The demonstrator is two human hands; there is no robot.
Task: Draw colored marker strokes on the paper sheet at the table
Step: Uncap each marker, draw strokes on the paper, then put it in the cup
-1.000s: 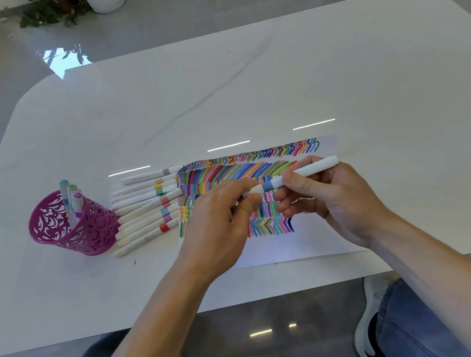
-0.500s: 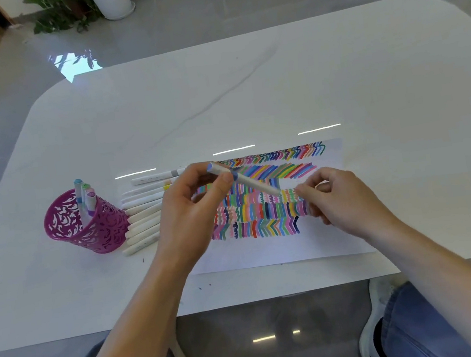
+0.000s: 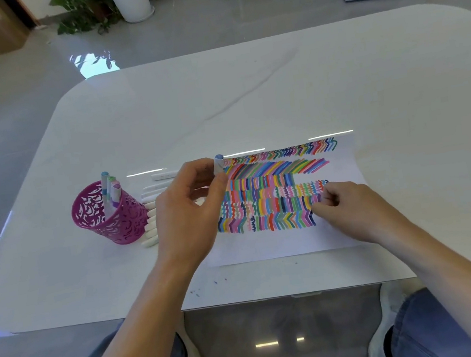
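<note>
A white paper sheet point(image 3: 353, 231) lies on the white table point(image 3: 247, 101), covered with rows of many-coloured strokes. My left hand point(image 3: 190, 212) hovers over the sheet's left edge, shut on a white marker point(image 3: 219, 164) with a blue cap that stands nearly upright between thumb and fingers. My right hand point(image 3: 350, 207) rests on the sheet's right part with fingers curled, fingertips on the lower stroke rows; it holds nothing that I can see.
A magenta openwork pen cup point(image 3: 106, 217) with three markers in it stands left of the sheet. A row of several white markers point(image 3: 153, 208) lies between cup and sheet, partly hidden by my left hand. Small ink specks point(image 3: 210, 284) dot the table near its front edge.
The marker passed from my right hand to my left. My left hand lifted it leftward and stood it upright. My right hand let go and settled on the paper.
</note>
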